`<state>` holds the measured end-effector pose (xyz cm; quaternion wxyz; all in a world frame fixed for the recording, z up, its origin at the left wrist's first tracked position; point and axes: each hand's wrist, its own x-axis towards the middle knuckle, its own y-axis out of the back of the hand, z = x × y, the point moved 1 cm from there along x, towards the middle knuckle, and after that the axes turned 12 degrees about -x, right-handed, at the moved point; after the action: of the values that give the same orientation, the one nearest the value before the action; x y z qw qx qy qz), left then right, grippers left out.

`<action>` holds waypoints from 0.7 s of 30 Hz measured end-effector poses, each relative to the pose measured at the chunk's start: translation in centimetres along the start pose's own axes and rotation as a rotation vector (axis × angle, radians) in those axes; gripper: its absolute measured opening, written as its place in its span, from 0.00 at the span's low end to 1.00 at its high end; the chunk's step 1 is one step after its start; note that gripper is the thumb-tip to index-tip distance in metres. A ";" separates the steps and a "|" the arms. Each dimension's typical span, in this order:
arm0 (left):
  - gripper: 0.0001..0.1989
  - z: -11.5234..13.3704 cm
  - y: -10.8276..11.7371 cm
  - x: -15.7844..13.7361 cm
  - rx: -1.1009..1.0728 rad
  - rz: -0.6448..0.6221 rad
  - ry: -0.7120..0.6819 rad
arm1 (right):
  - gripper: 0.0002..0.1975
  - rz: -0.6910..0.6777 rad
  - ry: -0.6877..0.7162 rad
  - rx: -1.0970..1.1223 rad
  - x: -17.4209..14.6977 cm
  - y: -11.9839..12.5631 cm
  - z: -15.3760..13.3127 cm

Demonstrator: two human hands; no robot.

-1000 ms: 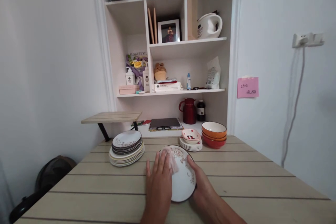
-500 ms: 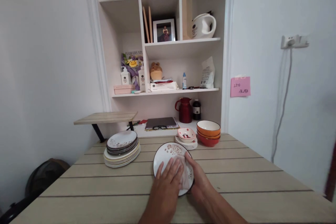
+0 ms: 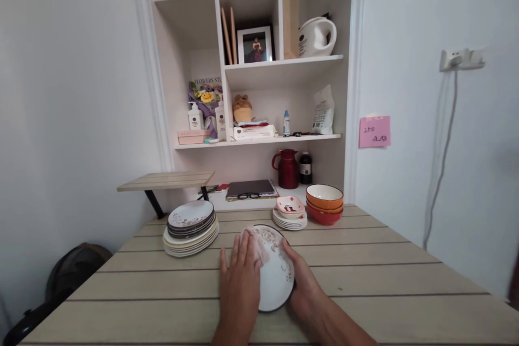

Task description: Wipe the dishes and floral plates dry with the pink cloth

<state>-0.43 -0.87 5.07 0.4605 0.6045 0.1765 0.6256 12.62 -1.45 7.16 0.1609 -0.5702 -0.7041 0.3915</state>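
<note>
A white plate (image 3: 276, 281) with a dark rim and brown floral print is held tilted above the table's near middle. My right hand (image 3: 305, 286) grips its right edge, thumb on the face and fingers behind. My left hand (image 3: 240, 281) holds a pale pink cloth (image 3: 259, 246) against the plate's upper left part, fingers extended over it. Part of the cloth and the plate's left edge are hidden under that hand.
To the left stands a stack of plates (image 3: 190, 230). Small dishes (image 3: 290, 213) and orange and red bowls (image 3: 324, 204) are stacked at the back right. Behind them, a red jug (image 3: 287, 169) and a laptop (image 3: 250, 189) sit beneath the shelves. A raised wooden stand (image 3: 166, 180) is at back left.
My left hand has slid with the cloth from the plate's middle to its upper left. The plate has turned somewhat in my right hand, which still grips its right edge.
</note>
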 end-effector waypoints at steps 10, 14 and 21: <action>0.33 1.1 0.0 -0.9 -0.186 -0.251 -0.238 | 0.22 0.074 0.156 0.102 1.5 2.3 -1.5; 0.37 1.3 0.1 -1.1 -0.226 -0.288 -0.381 | 0.22 0.071 0.054 0.018 1.6 2.7 -1.4; 0.34 0.5 -0.8 -0.4 -0.169 -0.183 -0.208 | 0.21 0.030 0.033 -0.079 1.7 2.3 -0.7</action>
<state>0.21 -0.95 4.34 0.5804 0.6065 0.1292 0.5278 14.15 0.43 5.50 0.1439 -0.5930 -0.7075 0.3566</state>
